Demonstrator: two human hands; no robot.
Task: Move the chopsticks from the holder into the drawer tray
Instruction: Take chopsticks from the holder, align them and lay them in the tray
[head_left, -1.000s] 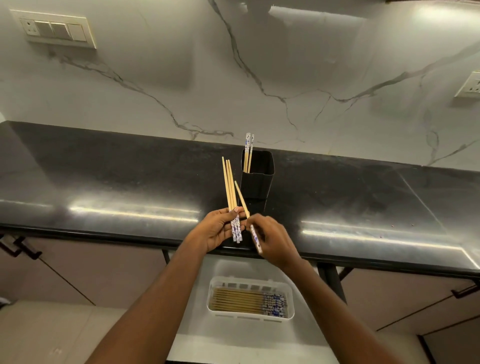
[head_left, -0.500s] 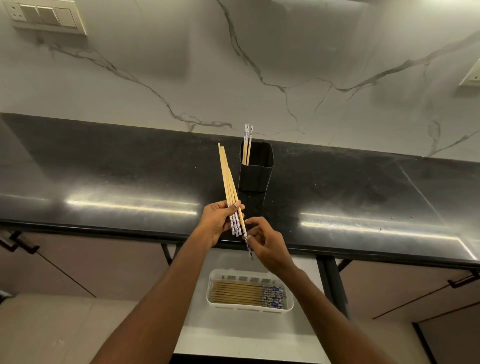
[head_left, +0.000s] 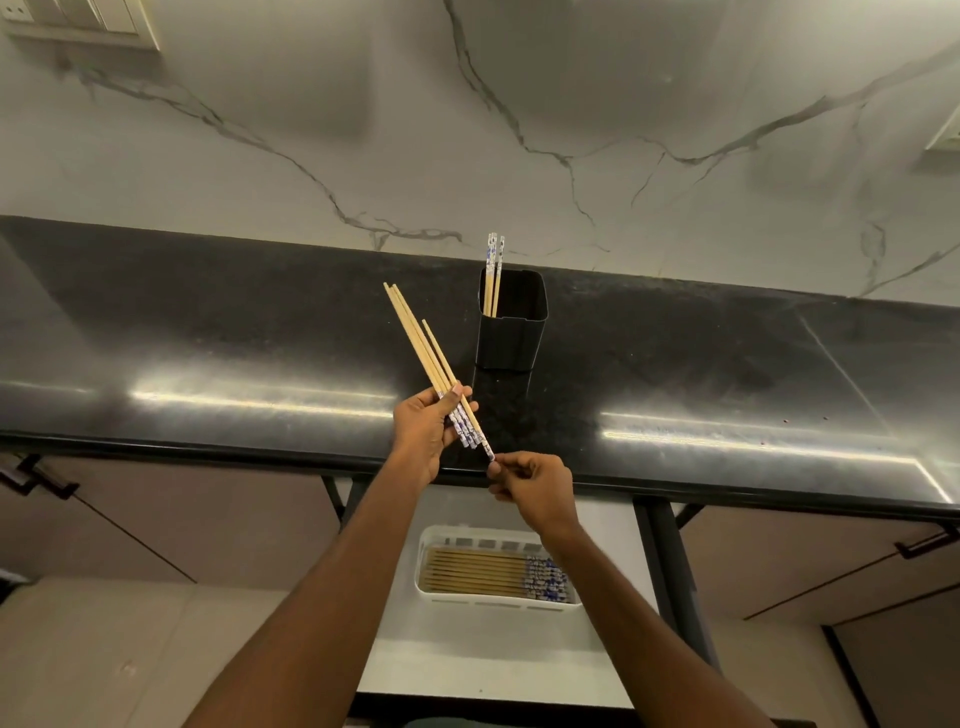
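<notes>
Chopstick (head_left: 442, 354) end hidden in right hand (head_left: 535, 483)

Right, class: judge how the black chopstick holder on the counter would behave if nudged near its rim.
The holder looks taller than wide, so a high nudge might tip it. Holding only two chopsticks, it is likely light. The glossy counter may let it slide instead.

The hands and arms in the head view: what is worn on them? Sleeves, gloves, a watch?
Nothing worn shows. The left hand and right hand are bare, without gloves or visible rings. The left forearm and right forearm are bare to the frame's edge: no sleeve, watch or bracelet.
</notes>
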